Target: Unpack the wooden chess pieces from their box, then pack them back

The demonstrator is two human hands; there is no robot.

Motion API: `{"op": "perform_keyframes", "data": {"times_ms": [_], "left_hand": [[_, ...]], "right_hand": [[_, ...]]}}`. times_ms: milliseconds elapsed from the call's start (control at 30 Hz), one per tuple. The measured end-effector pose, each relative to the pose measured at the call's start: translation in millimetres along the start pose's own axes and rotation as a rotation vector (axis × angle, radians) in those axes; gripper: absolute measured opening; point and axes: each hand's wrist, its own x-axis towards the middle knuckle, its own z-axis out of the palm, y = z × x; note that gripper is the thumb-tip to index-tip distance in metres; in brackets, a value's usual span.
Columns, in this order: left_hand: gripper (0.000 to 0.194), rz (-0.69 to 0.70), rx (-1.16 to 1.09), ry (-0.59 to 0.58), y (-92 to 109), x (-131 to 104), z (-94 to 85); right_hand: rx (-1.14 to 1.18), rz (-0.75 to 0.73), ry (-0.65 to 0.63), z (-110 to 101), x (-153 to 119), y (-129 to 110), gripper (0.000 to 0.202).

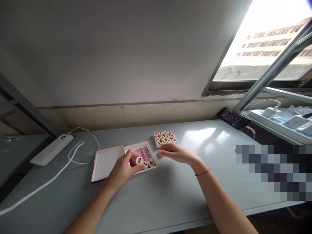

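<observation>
My left hand [125, 165] is closed over the front of an open box, thumb and fingers around a round Chinese chess piece [139, 160] with a black character. Two more black-marked pieces, one of them a chess piece [151, 162] in the corner, lie in the box tray [152, 151] beside my fingers. Behind them is a pink-printed sheet [146, 152]. Rows of red- and black-marked pieces [162, 138] form a block on the desk. My right hand [179, 152] hovers at the block's near side, fingers stretched out and thumb apart; its fingertips are partly hidden.
The box lid [107, 162] lies left of the tray on the grey desk [175, 201]. Further left are a white power bank [52, 149] and a white cable [53, 178]. A phone [234, 118] leans at the back right, near a power strip [280, 120]. A wall stands behind.
</observation>
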Motion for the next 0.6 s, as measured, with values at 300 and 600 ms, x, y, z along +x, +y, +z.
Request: {"op": "perform_keyframes", "data": {"times_ms": [300,600], "left_hand": [[0.028,0.093,-0.105,-0.071,5,-6,24.1],[0.028,0.141,0.037,-0.038,5,-5,11.7]], "right_hand": [[0.251,-0.138,-0.229,24,-3,-34,0.033],[0.174,0.042,0.089,-12,-5,-4,0.022]]}}
